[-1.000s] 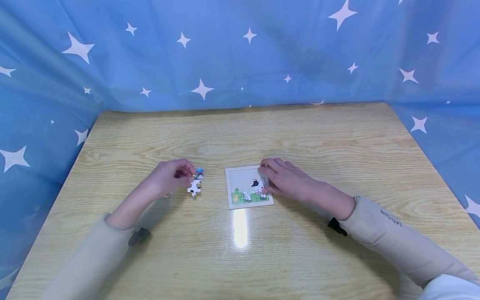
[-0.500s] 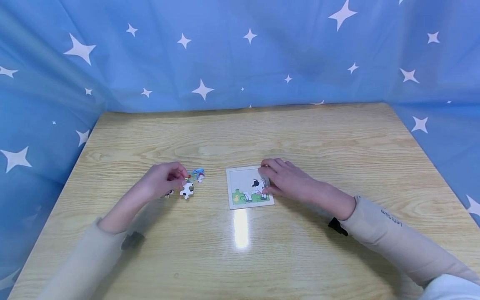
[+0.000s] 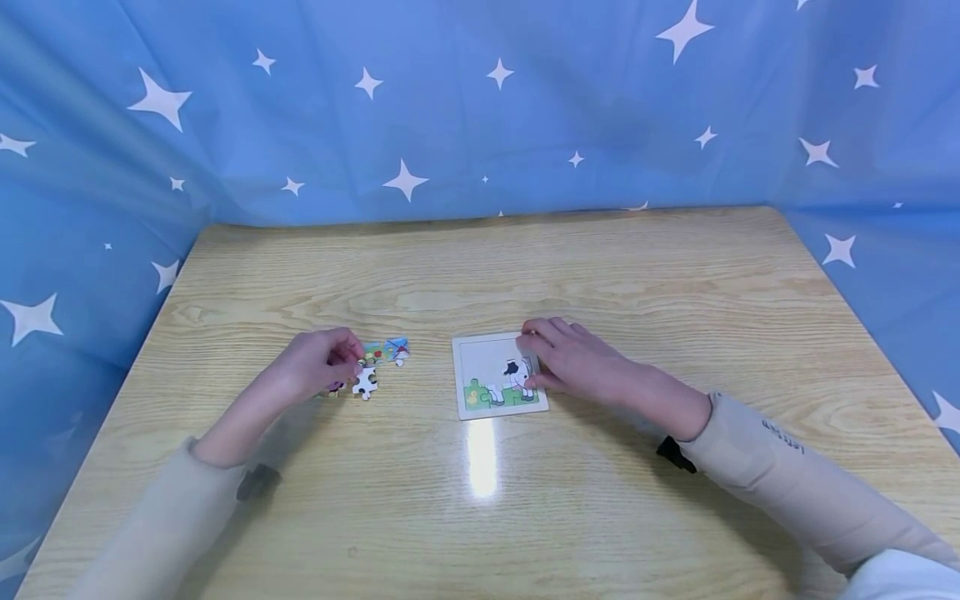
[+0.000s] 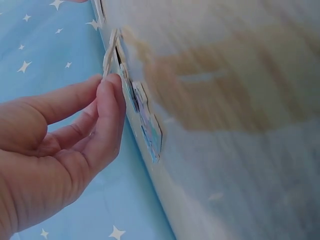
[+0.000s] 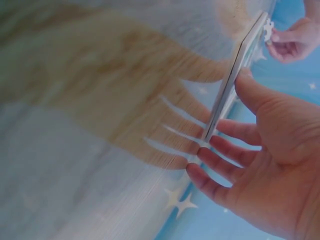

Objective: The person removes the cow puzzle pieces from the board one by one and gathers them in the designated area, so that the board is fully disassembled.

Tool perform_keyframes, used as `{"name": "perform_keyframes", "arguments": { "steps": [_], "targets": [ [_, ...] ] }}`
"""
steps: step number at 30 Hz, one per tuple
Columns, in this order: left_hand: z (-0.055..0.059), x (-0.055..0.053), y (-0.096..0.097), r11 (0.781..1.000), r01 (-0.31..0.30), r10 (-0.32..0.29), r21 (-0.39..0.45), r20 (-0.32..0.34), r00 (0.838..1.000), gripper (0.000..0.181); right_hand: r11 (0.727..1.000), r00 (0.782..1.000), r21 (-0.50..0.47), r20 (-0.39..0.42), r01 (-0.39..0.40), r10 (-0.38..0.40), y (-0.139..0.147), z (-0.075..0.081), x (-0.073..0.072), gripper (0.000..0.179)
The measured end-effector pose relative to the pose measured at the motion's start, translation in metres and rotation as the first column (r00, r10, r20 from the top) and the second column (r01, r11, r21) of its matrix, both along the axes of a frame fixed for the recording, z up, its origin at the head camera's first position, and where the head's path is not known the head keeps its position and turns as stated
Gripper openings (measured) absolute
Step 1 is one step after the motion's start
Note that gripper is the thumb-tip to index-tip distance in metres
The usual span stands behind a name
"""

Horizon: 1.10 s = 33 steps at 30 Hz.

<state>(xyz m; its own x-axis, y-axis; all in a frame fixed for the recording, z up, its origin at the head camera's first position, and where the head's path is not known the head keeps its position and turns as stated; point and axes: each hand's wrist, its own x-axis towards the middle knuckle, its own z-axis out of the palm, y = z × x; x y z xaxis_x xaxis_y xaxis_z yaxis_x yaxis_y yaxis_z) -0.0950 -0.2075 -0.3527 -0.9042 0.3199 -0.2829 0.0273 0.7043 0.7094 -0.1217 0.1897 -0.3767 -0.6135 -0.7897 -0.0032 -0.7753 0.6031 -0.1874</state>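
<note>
My left hand (image 3: 317, 365) pinches a white jigsaw piece with black spots (image 3: 365, 382) between thumb and fingertips, low over other pieces. In the left wrist view that piece (image 4: 109, 54) stands tilted, nearly edge-on. My right hand (image 3: 573, 357) rests at the right side of a square puzzle board (image 3: 480, 350), thumb and forefinger touching its frame. The right wrist view shows the other fingers loosely spread beside the board (image 5: 230, 82). Several fitted pieces along the bottom and right of the board show a chick, grass and part of a cow (image 3: 517, 379).
Loose colourful jigsaw pieces (image 3: 396, 349) lie left of the board, and another dark-patterned piece (image 3: 335, 387) is partly hidden under my left hand. The wooden table (image 3: 615, 275) meets a blue star-patterned curtain (image 3: 450, 108) at the back and sides.
My left hand has moved left and slightly toward me with the spotted piece, uncovering more of the colourful pieces. The right hand and the board stay put.
</note>
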Motion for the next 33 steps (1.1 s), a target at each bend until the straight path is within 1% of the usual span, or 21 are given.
{"name": "perform_keyframes", "arguments": {
  "steps": [9, 17, 26, 33],
  "targets": [
    [-0.0009, -0.0011, -0.0013, 0.999, -0.007, 0.007, -0.041, 0.015, 1.0, 0.02, 1.0, 1.0, -0.003, -0.004, -0.005, 0.005, 0.0006, -0.0011, -0.0003, 0.051],
    [-0.0016, -0.0012, -0.0004, 0.998, -0.007, 0.007, -0.056, 0.003, 1.0, 0.021, 1.0, 1.0, -0.007, -0.02, -0.011, 0.011, 0.0007, -0.0023, -0.0008, 0.051],
    [-0.0022, 0.0001, -0.0008, 0.997, 0.012, -0.015, -0.076, -0.043, 0.999, 0.016, 1.0, 1.0, 0.017, 0.006, 0.005, -0.005, 0.0001, -0.0008, -0.0004, 0.055],
    [0.0011, 0.0005, 0.0012, 0.995, 0.028, -0.036, -0.097, -0.08, 0.996, 0.014, 1.0, 1.0, 0.01, 0.001, -0.001, 0.001, 0.0003, -0.001, -0.0008, 0.055]
  ]
}}
